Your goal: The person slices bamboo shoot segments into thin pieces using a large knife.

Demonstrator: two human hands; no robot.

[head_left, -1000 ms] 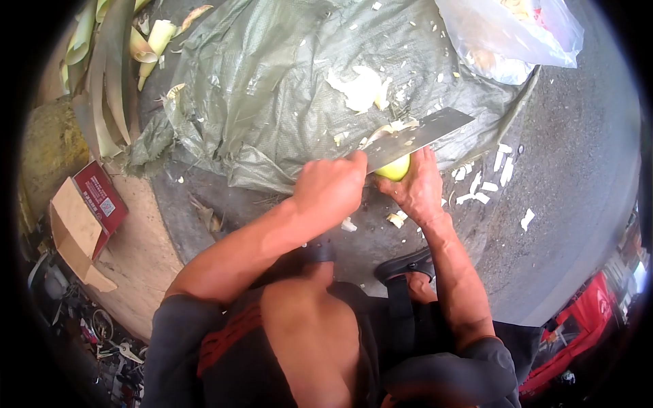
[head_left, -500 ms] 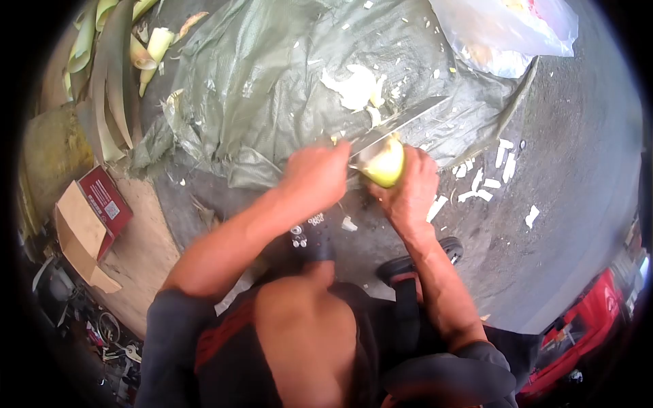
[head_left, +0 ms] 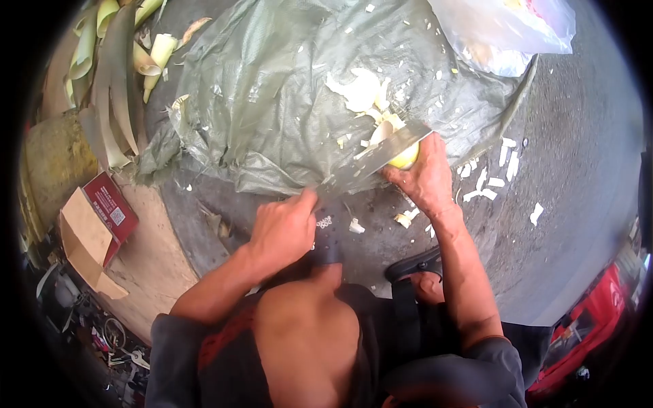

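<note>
My left hand point(head_left: 282, 228) is closed on the handle of a large knife point(head_left: 377, 155). The long, broad blade points up and to the right and lies across a rounded yellow-green piece of produce point(head_left: 406, 158) with pale flesh. My right hand point(head_left: 428, 173) grips that piece from its right side, fingers curled around it; the blade hides part of it. Just beyond the blade, pale cut pieces point(head_left: 371, 92) and shavings lie on a grey-green plastic sheet point(head_left: 272, 88).
White strips point(head_left: 486, 183) are scattered on the dark ground at right. A translucent plastic bag point(head_left: 507, 34) sits at the upper right. Peeled sheaths point(head_left: 115, 81) lie at upper left, above an opened cardboard box point(head_left: 98, 228). My sandalled foot point(head_left: 422, 268) is below my right hand.
My left hand has drawn back down and left with the knife, its blade now across the front of the produce. My right hand has shifted slightly right, still gripping it.
</note>
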